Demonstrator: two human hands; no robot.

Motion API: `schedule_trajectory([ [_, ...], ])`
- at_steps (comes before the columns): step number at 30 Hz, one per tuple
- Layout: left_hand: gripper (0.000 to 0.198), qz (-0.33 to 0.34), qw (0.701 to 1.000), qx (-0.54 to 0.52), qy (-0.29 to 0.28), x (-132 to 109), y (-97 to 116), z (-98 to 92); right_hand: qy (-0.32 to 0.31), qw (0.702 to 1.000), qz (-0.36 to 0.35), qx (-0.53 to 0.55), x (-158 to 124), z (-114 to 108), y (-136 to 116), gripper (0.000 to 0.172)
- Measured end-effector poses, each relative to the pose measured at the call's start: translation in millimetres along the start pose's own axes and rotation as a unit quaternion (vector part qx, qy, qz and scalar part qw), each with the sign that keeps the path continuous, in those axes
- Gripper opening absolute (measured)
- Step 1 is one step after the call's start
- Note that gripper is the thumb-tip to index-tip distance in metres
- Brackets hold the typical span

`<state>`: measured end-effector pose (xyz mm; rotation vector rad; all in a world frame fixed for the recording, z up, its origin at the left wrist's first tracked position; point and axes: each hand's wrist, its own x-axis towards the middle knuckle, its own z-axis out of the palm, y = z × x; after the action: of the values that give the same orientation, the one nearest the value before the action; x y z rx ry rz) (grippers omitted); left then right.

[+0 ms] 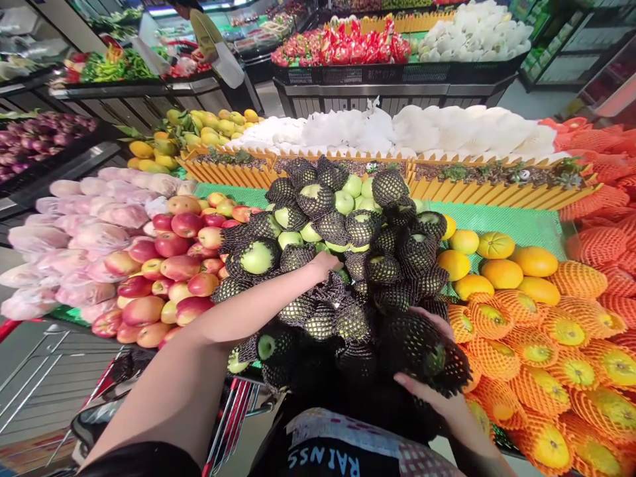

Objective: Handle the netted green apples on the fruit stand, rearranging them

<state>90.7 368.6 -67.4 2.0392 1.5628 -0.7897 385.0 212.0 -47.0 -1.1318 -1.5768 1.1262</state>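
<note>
A heap of green apples [257, 257], many in black foam nets, fills the middle of the stand. My left hand [326, 265] reaches into the heap, its fingertips down among the netted apples. What those fingers touch is hidden. Close to my body at the lower right, my right hand [431, 392] is closed around a netted green apple [422, 351], thumb on the near side and fingers on the far side. Dark shading hides part of this apple. A bare green apple [344, 202] lies farther back in the heap.
Red apples [171, 244] and pink-wrapped fruit [94, 232] lie left. Yellow melons [501, 275] and orange-netted fruit [534, 351] lie right. A low yellow fence [342, 173] runs behind, before white-wrapped fruit [427, 129]. A shopping cart [44, 377] stands lower left; a person [206, 33] stands beyond.
</note>
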Motion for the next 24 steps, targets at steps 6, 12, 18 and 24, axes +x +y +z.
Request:
schedule_trajectory([
  [6,0.054,0.055,0.994,-0.036,0.087,-35,-24,-24.4,-0.044,0.991,-0.104,-0.073,79,6,-19,0.079],
  [12,0.063,0.151,0.950,-0.230,0.149,-69,-75,-35.0,-0.176,0.921,-0.041,-0.345,142,55,-31,0.077],
  [18,0.050,0.123,0.958,-0.229,0.122,-83,-85,-34.7,-0.317,0.807,-0.112,-0.486,166,117,-26,0.084],
  [24,0.050,0.102,0.962,-0.181,0.176,-106,-75,-40.7,-0.412,0.757,-0.093,-0.499,186,150,6,0.076],
])
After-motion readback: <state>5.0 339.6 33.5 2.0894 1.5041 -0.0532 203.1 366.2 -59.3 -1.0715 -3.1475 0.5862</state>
